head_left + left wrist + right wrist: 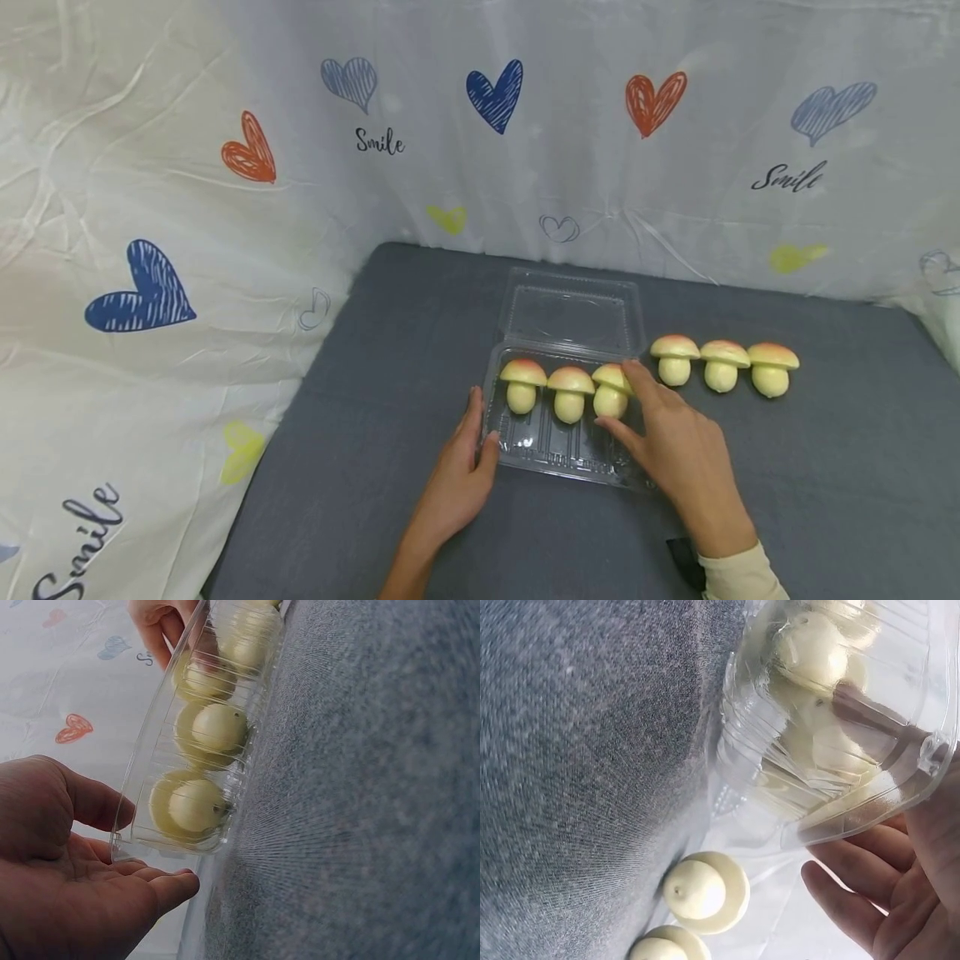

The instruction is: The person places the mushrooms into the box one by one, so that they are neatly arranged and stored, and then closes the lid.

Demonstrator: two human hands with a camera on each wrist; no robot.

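A clear plastic clamshell box (525,457) lies with its lid (573,312) folded back. In its far half, a mushroom-shaped piece (522,387), yellow with a reddish cap, stands beside a second like it (570,396). My right hand (686,446) pinches a third mushroom-shaped piece (611,400) at the right, index finger at the cap and thumb near the stem. Through the clear wall, the right wrist view shows a finger (870,716) against it. My left hand (457,479) rests at the box's left edge, fingers (169,889) fairly straight along the rim.
Three more mushroom-shaped pieces (724,365) stand in a row on the grey cloth (360,417), right of the box. A white curtain (570,167) printed with hearts hangs behind and at the left. Something black (684,562) shows by the right sleeve.
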